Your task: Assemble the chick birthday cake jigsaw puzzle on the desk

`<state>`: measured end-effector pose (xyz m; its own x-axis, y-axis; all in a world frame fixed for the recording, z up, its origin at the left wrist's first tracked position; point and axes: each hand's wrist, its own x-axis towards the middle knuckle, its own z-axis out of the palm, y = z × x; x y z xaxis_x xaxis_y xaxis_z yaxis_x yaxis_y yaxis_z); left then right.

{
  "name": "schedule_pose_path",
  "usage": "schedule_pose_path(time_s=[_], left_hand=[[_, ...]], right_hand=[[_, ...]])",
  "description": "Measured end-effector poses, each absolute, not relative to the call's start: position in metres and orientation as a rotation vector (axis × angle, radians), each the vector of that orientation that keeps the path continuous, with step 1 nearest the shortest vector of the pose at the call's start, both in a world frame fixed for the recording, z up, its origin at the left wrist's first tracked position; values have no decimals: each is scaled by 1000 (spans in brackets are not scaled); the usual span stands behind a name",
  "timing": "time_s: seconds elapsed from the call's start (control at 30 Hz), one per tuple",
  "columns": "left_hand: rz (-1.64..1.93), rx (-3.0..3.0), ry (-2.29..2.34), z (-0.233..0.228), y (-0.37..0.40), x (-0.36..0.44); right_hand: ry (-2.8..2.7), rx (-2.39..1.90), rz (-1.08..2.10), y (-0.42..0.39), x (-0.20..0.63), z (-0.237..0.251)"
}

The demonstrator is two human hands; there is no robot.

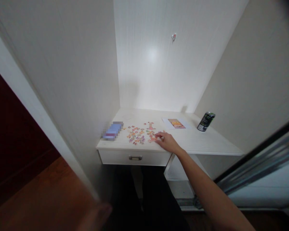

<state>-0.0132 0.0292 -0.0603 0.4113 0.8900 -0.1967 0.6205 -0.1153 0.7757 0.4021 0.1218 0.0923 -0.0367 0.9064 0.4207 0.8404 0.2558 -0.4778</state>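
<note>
White panelled walls close in on three sides of a narrow alcove, where a white desk (207, 142) with a single drawer (135, 157) fills the recess. My right arm stretches across the front edge, and my right hand (167, 141) rests at the right rim of a scatter of jigsaw pieces (141, 133), fingers loosely curled and partly open, fingertips touching the nearest pieces; whether one is pinched between them I cannot tell. Loose pieces lie spread flat near the front, within easy reach, likely for sorting. Behind them lies a printed reference picture (176, 123). A dark drinks can (206, 121) stands well apart by the right wall. A blurred blue box (112, 131) sits to the left. My left hand (96, 216) shows only as a blur low in view.
</note>
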Motion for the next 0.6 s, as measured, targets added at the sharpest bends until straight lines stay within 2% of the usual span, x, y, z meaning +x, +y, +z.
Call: schedule_pose_path(time_s=[0.13, 0.33, 0.47, 0.6], left_hand=[[496, 1963, 1186, -36, 35, 20], [769, 2236, 823, 34, 75, 95], [953, 2395, 742, 72, 118, 148], [997, 2538, 804, 88, 157, 196]], right_hand=[[-1811, -1503, 204, 125, 407, 84], [-1742, -1406, 174, 125, 410, 77], [-1746, -1387, 166, 125, 412, 76], [-1710, -1372, 202, 125, 415, 75]])
